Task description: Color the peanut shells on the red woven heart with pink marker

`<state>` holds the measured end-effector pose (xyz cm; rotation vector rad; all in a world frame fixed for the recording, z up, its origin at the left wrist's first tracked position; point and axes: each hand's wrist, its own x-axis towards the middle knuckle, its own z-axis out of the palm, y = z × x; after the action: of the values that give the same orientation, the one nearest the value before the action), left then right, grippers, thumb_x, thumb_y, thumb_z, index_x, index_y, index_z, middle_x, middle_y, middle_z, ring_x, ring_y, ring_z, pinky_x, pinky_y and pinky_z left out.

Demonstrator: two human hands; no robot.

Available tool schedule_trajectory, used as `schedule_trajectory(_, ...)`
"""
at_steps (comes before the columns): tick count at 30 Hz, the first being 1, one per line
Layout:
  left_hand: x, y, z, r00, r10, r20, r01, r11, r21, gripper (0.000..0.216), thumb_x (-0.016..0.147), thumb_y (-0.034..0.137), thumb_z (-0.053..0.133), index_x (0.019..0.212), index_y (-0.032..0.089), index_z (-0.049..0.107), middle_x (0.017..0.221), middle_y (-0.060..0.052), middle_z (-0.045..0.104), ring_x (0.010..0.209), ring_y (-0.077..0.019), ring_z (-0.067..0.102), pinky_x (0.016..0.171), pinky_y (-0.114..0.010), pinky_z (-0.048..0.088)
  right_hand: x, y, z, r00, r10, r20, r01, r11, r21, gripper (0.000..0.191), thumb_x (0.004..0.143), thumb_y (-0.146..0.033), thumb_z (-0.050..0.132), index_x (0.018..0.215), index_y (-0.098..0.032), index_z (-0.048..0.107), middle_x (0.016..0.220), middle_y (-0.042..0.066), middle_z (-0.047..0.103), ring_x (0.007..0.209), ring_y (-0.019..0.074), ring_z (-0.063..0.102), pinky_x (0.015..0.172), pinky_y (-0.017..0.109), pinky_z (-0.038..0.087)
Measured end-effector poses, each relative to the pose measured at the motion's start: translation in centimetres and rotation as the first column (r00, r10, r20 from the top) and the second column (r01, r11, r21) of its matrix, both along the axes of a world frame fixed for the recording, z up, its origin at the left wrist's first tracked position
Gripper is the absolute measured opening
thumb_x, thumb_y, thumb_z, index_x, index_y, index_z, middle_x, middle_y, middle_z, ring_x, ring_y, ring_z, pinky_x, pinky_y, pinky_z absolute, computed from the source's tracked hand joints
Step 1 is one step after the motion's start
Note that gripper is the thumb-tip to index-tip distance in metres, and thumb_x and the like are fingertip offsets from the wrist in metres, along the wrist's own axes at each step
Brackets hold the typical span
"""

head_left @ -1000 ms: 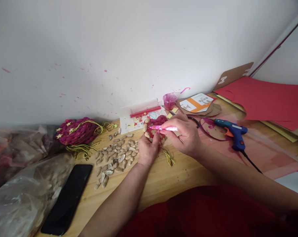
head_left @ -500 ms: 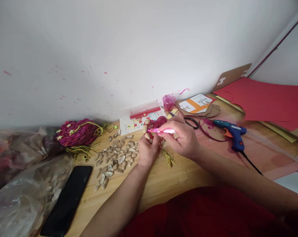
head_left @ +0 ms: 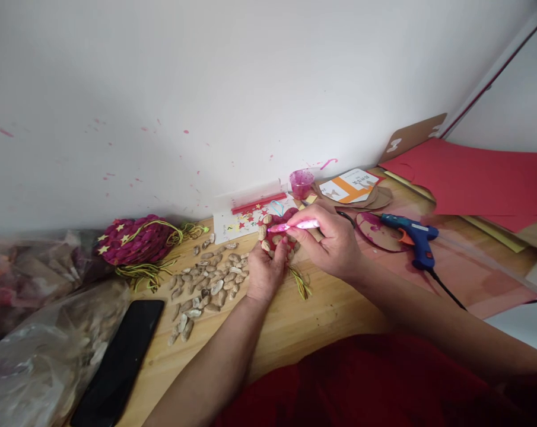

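Observation:
My left hand (head_left: pixel 264 271) is closed round a small round craft piece (head_left: pixel 277 233), magenta with peanut shells glued at its rim, held just above the wooden table (head_left: pixel 321 314). Yellow-green cords (head_left: pixel 300 283) hang from under it. My right hand (head_left: pixel 334 243) pinches a pink brush or pen (head_left: pixel 295 226), its tip touching the piece's upper left. A pile of peanut shells (head_left: pixel 208 279) lies just left of my left hand.
A finished magenta piece with gold stars (head_left: pixel 132 239) lies at the left by the wall. A black phone (head_left: pixel 117 362) and plastic bags (head_left: pixel 37 356) are front left. A blue glue gun (head_left: pixel 410 234), scissors, a pink cup (head_left: pixel 301 182), cardboard discs and red paper (head_left: pixel 482 178) lie to the right.
The pink brush tip has shifted slightly up and left across the craft piece. Both hands stay in nearly the same place; the view has moved a little.

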<state>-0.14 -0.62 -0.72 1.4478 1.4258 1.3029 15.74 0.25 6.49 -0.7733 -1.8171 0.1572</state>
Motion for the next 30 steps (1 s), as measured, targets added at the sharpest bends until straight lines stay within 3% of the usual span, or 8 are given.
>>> schedule_trajectory(5, -0.03, 0.07, -0.25, 1.0, 0.009, 0.02, -0.008, 1.0, -0.017, 0.031, 0.086, 0.049, 0.071, 0.076, 0.021, 0.066, 0.062, -0.001, 0.066, 0.069, -0.0183, 0.067, 0.063, -0.025, 0.052, 0.24, -0.16, 0.46, 1.0, -0.013, -0.017, 0.013, 0.999, -0.029, 0.005, 0.097, -0.02, 0.068, 0.096, -0.025, 0.067, 0.087, 0.002, 0.075, 0.083, 0.0203, 0.066, 0.077, 0.037, 0.051)
schedule_trajectory(17, 0.05, -0.02, -0.02, 1.0, 0.002, 0.006, -0.002, 1.0, -0.008, 0.036, 0.088, 0.05, 0.069, 0.071, 0.02, 0.063, 0.06, 0.0, 0.063, 0.055, -0.0144, 0.057, 0.057, -0.025, 0.047, 0.49, -0.1, 0.51, 1.0, 0.002, -0.017, -0.002, 0.999, -0.034, 0.004, 0.096, -0.02, 0.069, 0.095, -0.024, 0.067, 0.086, 0.002, 0.073, 0.083, 0.0198, 0.066, 0.077, 0.036, 0.051)
schedule_trajectory(24, -0.01, -0.01, -0.03, 1.0, -0.017, 0.002, 0.017, 1.0, -0.015, 0.034, 0.09, 0.05, 0.067, 0.073, 0.02, 0.064, 0.059, -0.001, 0.065, 0.063, -0.0171, 0.064, 0.06, -0.025, 0.05, 0.53, -0.06, 0.53, 0.999, -0.037, -0.03, 0.036, 0.999, -0.036, 0.004, 0.097, -0.021, 0.068, 0.095, -0.024, 0.067, 0.087, 0.002, 0.073, 0.084, 0.0206, 0.066, 0.078, 0.037, 0.051)
schedule_trajectory(30, 0.0, 0.0, -0.1, 1.0, -0.021, 0.003, 0.021, 1.0, -0.005, 0.033, 0.089, 0.05, 0.067, 0.074, 0.02, 0.066, 0.06, -0.001, 0.065, 0.062, -0.0164, 0.063, 0.061, -0.025, 0.05, 0.48, -0.08, 0.65, 1.0, 0.015, 0.01, -0.015, 1.0, -0.026, 0.005, 0.097, -0.021, 0.068, 0.094, -0.024, 0.066, 0.086, 0.002, 0.073, 0.085, 0.0208, 0.066, 0.079, 0.037, 0.052)
